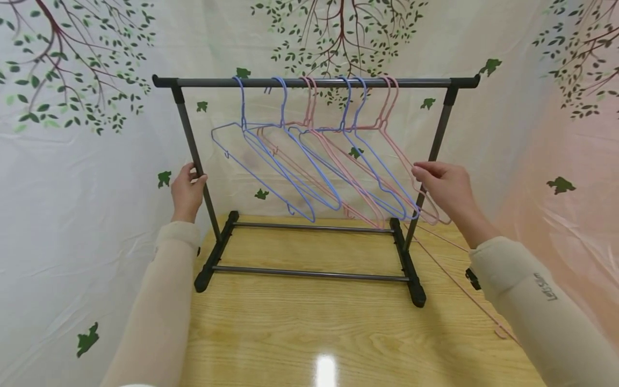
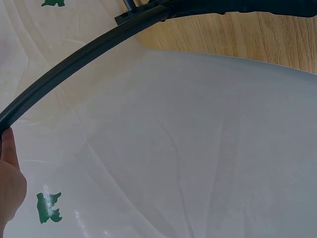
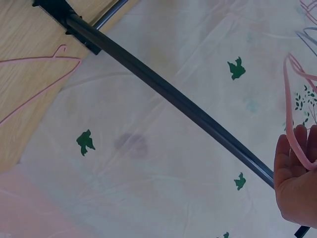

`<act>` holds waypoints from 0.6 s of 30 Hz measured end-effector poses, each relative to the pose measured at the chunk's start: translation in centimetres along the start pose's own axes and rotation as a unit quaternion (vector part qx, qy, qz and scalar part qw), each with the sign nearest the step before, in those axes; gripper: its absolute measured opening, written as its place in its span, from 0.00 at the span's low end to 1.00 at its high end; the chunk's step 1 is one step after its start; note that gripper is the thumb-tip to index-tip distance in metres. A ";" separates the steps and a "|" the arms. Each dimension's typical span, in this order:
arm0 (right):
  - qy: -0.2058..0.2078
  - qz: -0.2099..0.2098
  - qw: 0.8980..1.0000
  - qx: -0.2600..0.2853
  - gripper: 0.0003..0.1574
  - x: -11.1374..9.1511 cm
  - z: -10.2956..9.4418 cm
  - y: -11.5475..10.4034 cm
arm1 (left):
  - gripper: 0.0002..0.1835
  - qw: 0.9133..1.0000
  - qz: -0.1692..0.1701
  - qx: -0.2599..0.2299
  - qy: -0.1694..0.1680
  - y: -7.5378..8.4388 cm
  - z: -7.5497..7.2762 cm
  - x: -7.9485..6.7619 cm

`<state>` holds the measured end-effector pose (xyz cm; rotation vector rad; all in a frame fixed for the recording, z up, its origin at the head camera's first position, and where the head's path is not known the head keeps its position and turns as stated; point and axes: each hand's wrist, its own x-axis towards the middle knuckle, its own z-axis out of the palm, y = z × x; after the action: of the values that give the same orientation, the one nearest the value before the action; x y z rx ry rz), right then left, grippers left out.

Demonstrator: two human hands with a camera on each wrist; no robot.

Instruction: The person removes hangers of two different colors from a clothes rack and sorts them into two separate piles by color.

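A black garment rack (image 1: 309, 83) stands ahead, with several blue hangers (image 1: 243, 102) and pink hangers (image 1: 389, 102) hooked over its top bar. My left hand (image 1: 187, 191) holds the rack's left post (image 1: 187, 129), its thumb in front and other fingers partly hidden behind. In the left wrist view a fingertip touches that post (image 2: 74, 64). At the rack's right side, my right hand (image 1: 450, 185) pinches the outermost pink hanger by its lower part. In the right wrist view this pink hanger (image 3: 289, 99) crosses the fingers of my right hand (image 3: 297, 193), near the right post (image 3: 188, 111).
More pink hangers (image 1: 464, 286) lie on the wooden table (image 1: 309, 328), right of the rack's foot (image 1: 416, 290). Two lower bars (image 1: 309, 274) join the rack's feet. A pale leaf-patterned cloth (image 1: 121, 188) hangs behind and beside the rack.
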<state>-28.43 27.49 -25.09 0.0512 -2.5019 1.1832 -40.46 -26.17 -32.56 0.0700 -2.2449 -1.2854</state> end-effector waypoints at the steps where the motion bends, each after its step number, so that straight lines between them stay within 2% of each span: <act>1: 0.002 -0.001 1.000 0.000 0.36 0.0 0.1 -0.1 | 0.26 1.000 0.000 0.000 0.001 0.0 0.0 0.0; 5: 0.014 -0.004 1.000 0.003 0.32 0.1 0.4 -0.2 | 0.26 1.000 0.001 -0.003 0.005 0.0 0.0 0.0; 12: 0.029 -0.004 0.999 0.019 0.31 0.2 0.4 -0.1 | 0.25 1.000 0.002 -0.009 0.007 -0.3 0.1 0.3; 18: 0.062 -0.016 0.998 0.029 0.29 0.0 -0.2 0.2 | 0.25 1.000 0.005 0.002 0.003 -0.3 0.0 0.1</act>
<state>-28.45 27.77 -25.15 0.0313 -2.3513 1.2078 -40.57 -26.37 -32.71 0.0633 -2.2394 -1.2731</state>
